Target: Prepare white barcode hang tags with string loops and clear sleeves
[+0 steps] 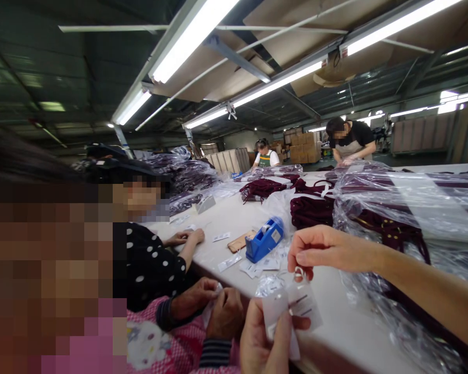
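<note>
My left hand at the bottom centre pinches a small clear plastic bag with a white label inside. My right hand comes in from the right, fingers curled, and pinches the top of the same bag just above the white table. A blue tape dispenser stands a little beyond my hands, with small white tags scattered beside it.
Two co-workers sit close on my left; one's hands handle a small tag near mine. Piles of dark red garments and clear plastic-wrapped bundles fill the right. Two more people work at the far end.
</note>
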The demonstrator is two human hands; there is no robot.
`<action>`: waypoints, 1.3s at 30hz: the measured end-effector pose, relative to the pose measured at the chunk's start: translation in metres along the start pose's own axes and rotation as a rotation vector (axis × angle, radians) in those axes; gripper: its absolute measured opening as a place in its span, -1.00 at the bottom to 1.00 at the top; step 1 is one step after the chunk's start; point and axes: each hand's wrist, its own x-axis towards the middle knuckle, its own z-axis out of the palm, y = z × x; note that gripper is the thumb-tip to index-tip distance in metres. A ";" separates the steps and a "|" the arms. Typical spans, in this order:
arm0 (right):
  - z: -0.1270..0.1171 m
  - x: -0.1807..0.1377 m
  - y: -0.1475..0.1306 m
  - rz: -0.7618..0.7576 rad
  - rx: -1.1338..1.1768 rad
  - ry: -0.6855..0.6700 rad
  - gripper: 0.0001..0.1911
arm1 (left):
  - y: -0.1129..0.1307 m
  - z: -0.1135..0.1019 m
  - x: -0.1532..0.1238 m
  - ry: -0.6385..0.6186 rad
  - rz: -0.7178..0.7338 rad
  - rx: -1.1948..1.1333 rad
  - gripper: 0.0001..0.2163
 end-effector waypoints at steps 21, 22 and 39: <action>0.002 -0.029 0.023 -0.045 -0.645 0.070 -0.64 | -0.038 0.002 0.002 0.141 0.272 0.404 -0.73; 0.003 -0.031 0.025 -0.085 -0.734 0.085 -0.66 | -0.038 0.003 0.002 0.149 0.265 0.408 -0.73; -0.010 -0.022 0.019 -0.153 -1.061 -0.046 -0.85 | -0.050 0.005 0.009 0.108 0.063 0.259 -0.66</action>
